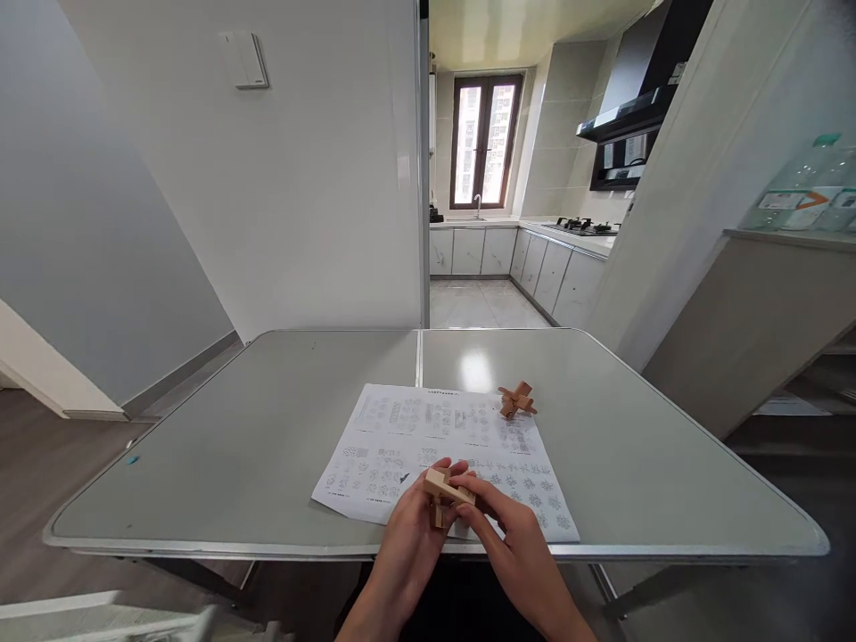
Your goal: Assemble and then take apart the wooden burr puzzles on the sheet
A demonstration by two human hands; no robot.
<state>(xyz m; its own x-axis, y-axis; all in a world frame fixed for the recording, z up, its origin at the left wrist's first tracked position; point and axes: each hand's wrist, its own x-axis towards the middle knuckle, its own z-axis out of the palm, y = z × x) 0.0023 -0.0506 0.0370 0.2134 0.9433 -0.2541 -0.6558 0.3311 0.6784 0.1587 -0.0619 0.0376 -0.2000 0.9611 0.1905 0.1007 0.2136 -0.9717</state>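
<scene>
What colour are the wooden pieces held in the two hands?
The wooden pieces are light tan-brown, seen best in the head view.

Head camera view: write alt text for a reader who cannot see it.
A left hand and a right hand hold wooden pieces above a printed sheet on a grey table. A cross-shaped wooden object sits at the sheet's far right corner; beyond the table is a kitchen.

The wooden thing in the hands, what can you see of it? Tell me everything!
The wooden thing looks pale tan, with square-edged bars. One bar slants across the top, and a short block end shows below. The left hand supports it from the left; the right hand touches its right end, near the printed paper. Part is hidden, so I can't count its pieces.
</scene>
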